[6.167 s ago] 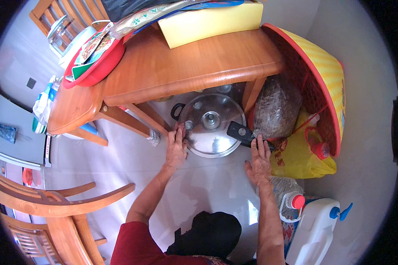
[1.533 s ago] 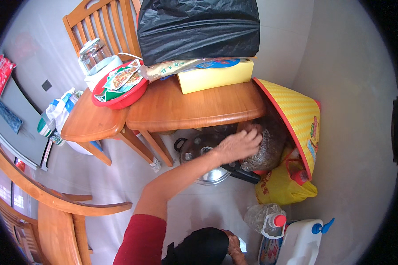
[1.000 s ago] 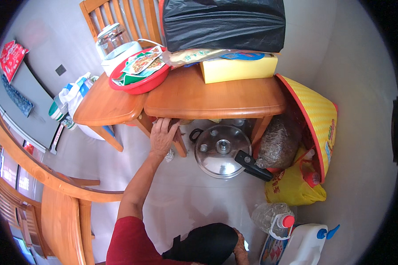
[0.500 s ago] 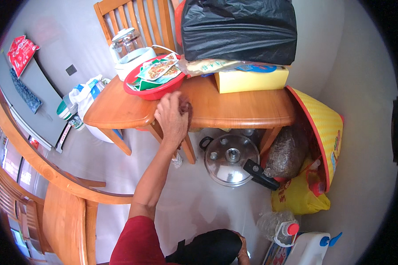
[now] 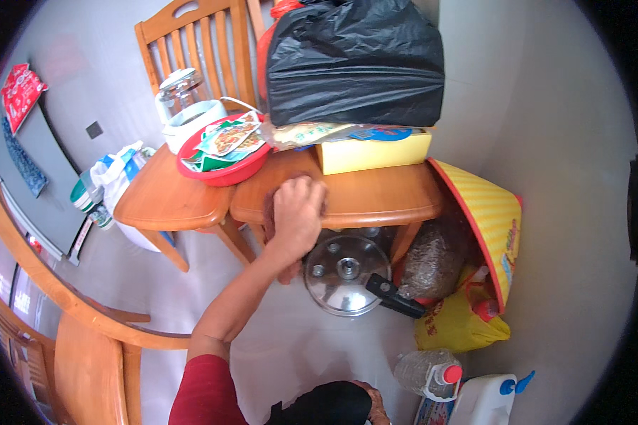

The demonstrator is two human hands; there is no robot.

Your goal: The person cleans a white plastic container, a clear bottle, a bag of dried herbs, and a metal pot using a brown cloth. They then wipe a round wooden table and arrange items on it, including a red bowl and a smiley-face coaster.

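My left hand (image 5: 301, 212) is closed over a dark reddish-brown cloth (image 5: 269, 214) and presses it on the front part of the wooden chair seat (image 5: 376, 198). Much of the cloth lies hidden under my fingers. Behind my hand, a red basin (image 5: 223, 177) with green and white food packets (image 5: 230, 136) straddles two neighbouring seats. To the right a yellow box (image 5: 376, 154) rests on the same seat, below a large black plastic bag (image 5: 354, 67). My right hand cannot be made out; at the bottom, a patch of bare skin shows beside black trousers (image 5: 326, 405).
A glass kettle (image 5: 183, 88) stands behind the basin. Under the seat is a pressure cooker (image 5: 347, 273), its handle sticking out. A yellow conical cover (image 5: 485, 227), a yellow bag (image 5: 461, 326) and a clear bottle (image 5: 425, 375) line the right wall. A curved wooden rail (image 5: 85, 312) runs at left.
My left hand has wiped the cloth rightward along the seat, away from the gap between the two seats. The whole view has shifted slightly, so things sit lower and farther left.
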